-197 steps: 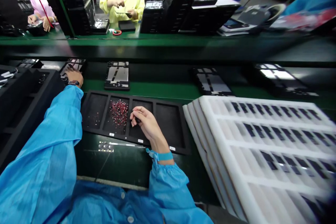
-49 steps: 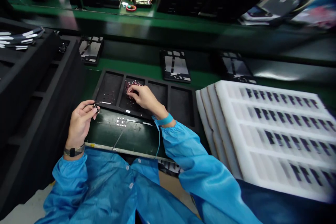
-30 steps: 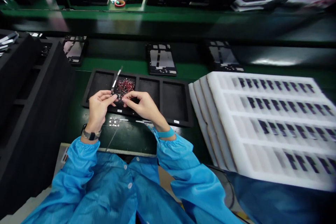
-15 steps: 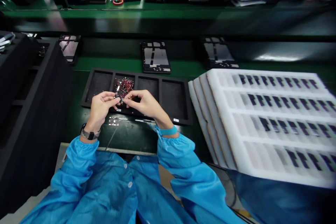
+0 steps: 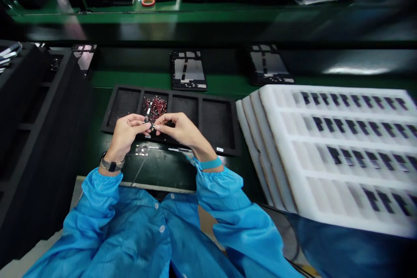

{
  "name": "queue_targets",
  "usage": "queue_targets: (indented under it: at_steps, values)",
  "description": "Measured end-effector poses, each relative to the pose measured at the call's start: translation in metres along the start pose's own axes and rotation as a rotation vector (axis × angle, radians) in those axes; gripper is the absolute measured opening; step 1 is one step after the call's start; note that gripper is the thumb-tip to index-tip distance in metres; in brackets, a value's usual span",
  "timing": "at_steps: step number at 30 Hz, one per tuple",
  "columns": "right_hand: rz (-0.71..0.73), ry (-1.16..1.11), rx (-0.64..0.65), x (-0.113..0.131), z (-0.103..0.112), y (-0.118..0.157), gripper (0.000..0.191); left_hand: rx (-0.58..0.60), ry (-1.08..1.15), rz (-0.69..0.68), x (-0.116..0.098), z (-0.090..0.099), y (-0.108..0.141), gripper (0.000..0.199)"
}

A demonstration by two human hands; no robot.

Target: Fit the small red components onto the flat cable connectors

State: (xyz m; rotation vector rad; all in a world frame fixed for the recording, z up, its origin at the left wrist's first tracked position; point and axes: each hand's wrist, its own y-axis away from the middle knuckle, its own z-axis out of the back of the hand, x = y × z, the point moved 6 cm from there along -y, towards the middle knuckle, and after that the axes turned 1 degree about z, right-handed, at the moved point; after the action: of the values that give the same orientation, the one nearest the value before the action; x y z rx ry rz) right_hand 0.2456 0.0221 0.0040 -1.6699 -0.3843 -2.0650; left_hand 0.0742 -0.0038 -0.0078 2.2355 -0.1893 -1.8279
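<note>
My left hand (image 5: 127, 134) pinches a small dark electronic part with a narrow flat strip (image 5: 148, 113) sticking up from it. At the part's right edge, my right hand (image 5: 182, 130) has thumb and forefinger closed together; whatever lies between those tips is too small to make out. Both hands are over the front of a black foam tray (image 5: 200, 95) with compartments. Behind my fingers, one compartment contains a heap of tiny red-and-black parts (image 5: 158, 106). A small sheet with pale pieces (image 5: 141, 150) lies on the green bench in front of the tray.
White foam trays (image 5: 299, 156) with rows of black parts are stacked at right. Black foam trays (image 5: 48, 126) rise at left. Device housings, one in the middle (image 5: 188, 71), lie on the belt beyond. Across it, a co-worker in yellow sits near a red tape roll (image 5: 148, 2).
The device housings have shifted slightly left along the belt. The co-worker's hands have lifted off the far bench. My own hands keep nearly the same pose on the part.
</note>
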Motion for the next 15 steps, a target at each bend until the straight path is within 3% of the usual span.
queue_targets:
  at_steps: [6, 10, 12, 15]
  values:
    - [-0.005, -0.049, 0.015, 0.001, 0.000, 0.001, 0.020, 0.021, -0.037, 0.007, -0.003, -0.001, 0.001, 0.044]
    - [-0.016, -0.069, -0.105, -0.003, 0.009, 0.001, 0.024, 0.031, -0.098, -0.075, -0.014, -0.006, -0.003, 0.037]
    - [-0.054, -0.112, -0.219, -0.009, 0.021, 0.005, 0.029, -0.030, -0.189, -0.207, -0.032, -0.007, -0.021, 0.028]
    - [-0.101, -0.181, -0.346, -0.020, 0.039, 0.017, 0.033, -0.247, -0.410, -0.489, -0.081, 0.003, -0.079, 0.013]
